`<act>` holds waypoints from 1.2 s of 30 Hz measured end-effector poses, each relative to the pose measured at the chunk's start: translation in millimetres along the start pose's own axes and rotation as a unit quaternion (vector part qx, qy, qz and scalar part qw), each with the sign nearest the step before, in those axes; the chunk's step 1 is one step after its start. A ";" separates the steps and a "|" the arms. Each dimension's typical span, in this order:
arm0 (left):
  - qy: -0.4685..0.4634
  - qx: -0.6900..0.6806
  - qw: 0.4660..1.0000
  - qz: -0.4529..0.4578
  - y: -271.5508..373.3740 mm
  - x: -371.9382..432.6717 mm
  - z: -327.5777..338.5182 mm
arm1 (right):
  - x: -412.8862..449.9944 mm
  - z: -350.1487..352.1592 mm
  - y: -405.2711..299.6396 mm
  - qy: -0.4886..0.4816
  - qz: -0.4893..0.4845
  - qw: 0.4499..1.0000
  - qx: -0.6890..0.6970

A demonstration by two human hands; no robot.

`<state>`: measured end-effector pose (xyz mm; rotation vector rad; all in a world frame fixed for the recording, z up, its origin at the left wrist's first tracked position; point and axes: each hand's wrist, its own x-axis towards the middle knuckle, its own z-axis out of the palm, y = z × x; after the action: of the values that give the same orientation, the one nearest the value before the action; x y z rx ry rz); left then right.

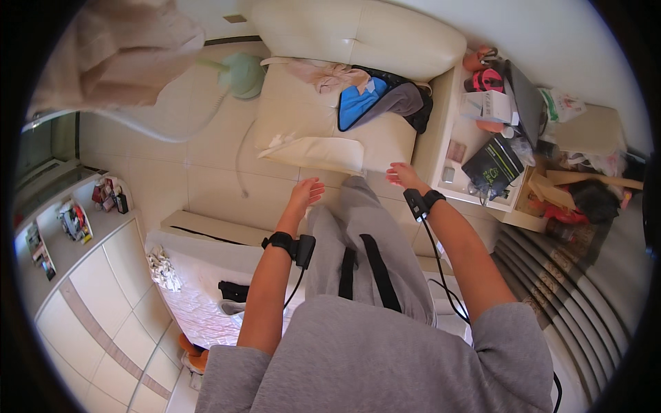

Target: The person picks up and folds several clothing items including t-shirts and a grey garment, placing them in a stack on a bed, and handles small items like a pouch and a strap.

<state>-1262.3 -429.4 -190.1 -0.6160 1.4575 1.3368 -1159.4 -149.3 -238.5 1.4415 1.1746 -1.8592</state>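
My left hand [308, 193] is held out in front of me with nothing in it, fingers loosely apart. My right hand [404, 175] also holds nothing; it is nearest to the front right corner of a cream leather sofa [384, 138]. Black straps with small boxes and cables circle both wrists. On the sofa seat lie a blue, black and grey garment [366, 100] and a crumpled pale pink cloth [338, 77]. A cream fabric piece [320, 151] lies along the seat's front edge.
A pale green garment steamer [241, 76] with a hose [170, 137] stands left of the sofa, near a hanging beige garment [119, 57]. On the right, a white cabinet [439, 170] bears a black pouch [494, 168] and a white box [485, 106]. Behind me is a bed [201, 304].
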 end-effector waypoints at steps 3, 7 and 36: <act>0.031 -0.104 0.994 -0.008 -1.4 30.7 1.6 | 40.4 -5.8 -17.4 -0.009 -0.039 0.999 -0.022; 0.053 -0.111 0.992 -0.031 4.5 61.4 13.8 | 82.1 2.1 -43.6 -0.034 -0.082 0.993 -0.080; 0.032 0.195 0.966 0.164 10.8 222.7 -26.7 | 294.8 135.9 -189.0 0.270 -0.633 0.402 -0.604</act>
<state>-1358.5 -394.5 -390.0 -0.1654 1.8732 1.2300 -1471.5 -139.1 -447.2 -0.0995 3.3938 -0.1065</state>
